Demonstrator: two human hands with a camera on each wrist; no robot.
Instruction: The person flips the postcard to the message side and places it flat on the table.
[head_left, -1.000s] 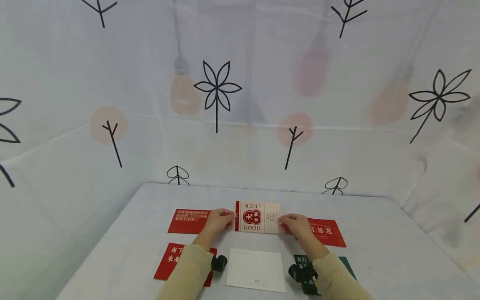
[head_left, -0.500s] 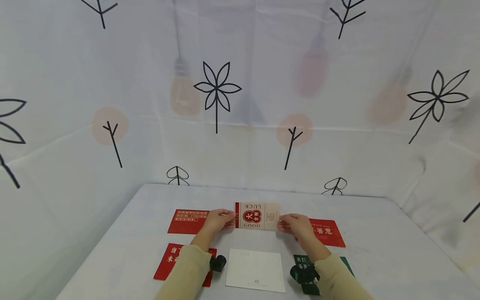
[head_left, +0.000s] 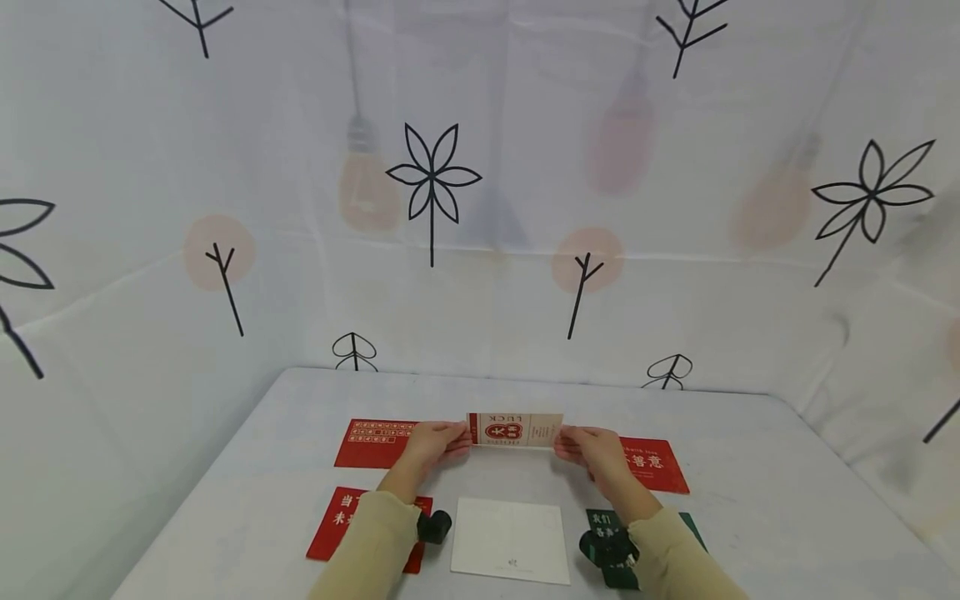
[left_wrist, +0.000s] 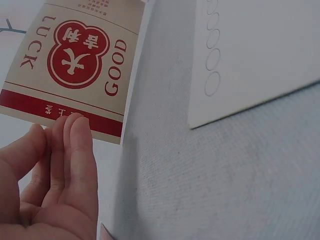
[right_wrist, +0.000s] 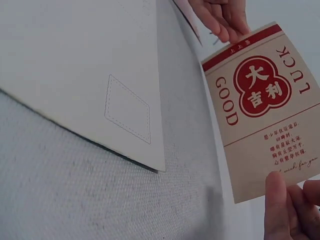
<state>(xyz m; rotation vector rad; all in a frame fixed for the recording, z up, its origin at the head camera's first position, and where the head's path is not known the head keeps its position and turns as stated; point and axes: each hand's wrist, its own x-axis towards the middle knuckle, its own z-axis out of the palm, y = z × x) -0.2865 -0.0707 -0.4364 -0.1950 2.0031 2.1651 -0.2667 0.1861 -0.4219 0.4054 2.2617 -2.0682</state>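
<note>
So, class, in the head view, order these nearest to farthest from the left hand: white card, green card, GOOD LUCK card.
1. GOOD LUCK card: held at its left edge.
2. White card: lower middle.
3. Green card: lower right.

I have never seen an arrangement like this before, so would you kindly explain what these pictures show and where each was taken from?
There is no machine arm here: a person works with a bare left hand and right hand. The wide picture comes from a camera worn on the head, looking forward and down. The two closer ones come from the black wrist cameras, each watching its own hand.

The hands hold a beige GOOD LUCK card by its opposite ends, tilted, so it looks squashed in the head view. On the white table lie a red card with small squares and a red card with white writing to the left, another red card and a green card to the right, and a white card between them, nearer the person.
</note>
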